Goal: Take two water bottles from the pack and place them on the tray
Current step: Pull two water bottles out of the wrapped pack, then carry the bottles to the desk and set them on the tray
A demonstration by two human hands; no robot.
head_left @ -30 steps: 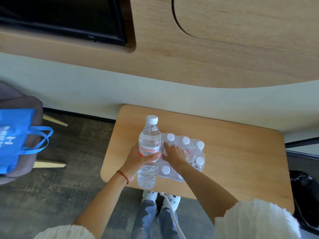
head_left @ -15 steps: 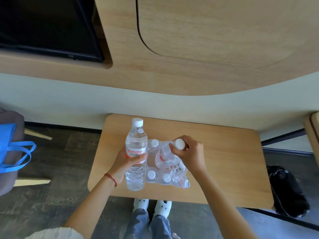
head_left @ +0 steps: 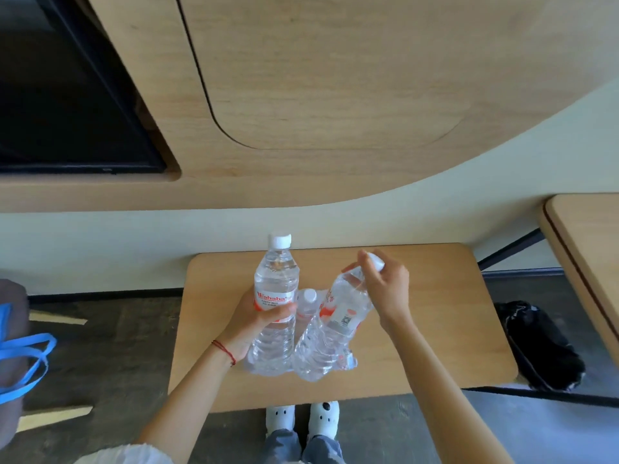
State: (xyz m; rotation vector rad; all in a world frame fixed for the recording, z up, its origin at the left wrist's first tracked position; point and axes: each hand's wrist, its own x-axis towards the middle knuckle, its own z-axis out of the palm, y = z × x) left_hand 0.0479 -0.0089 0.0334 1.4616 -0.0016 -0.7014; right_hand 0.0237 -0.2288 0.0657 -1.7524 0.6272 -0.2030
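My left hand [head_left: 258, 321] grips a clear water bottle [head_left: 275, 303] with a red label and white cap, held upright above the left side of the pack. My right hand [head_left: 385, 286] holds a second bottle [head_left: 338, 316] by its cap and neck, tilted to the right and lifted partly out of the shrink-wrapped pack [head_left: 306, 360]. One more capped bottle [head_left: 306, 304] stands in the pack between the two. The pack rests on a small wooden table [head_left: 435, 329]. No tray is in view.
A second wooden tabletop [head_left: 589, 262] juts in at the right. A black bag [head_left: 539, 343] lies on the floor beside the table, and a blue bag [head_left: 20, 356] hangs at the left edge. A wall with wood panelling rises behind the table.
My right hand went from pressing on the pack to gripping a bottle's cap and has pulled that bottle up and to the right. My left hand kept hold of the first bottle.
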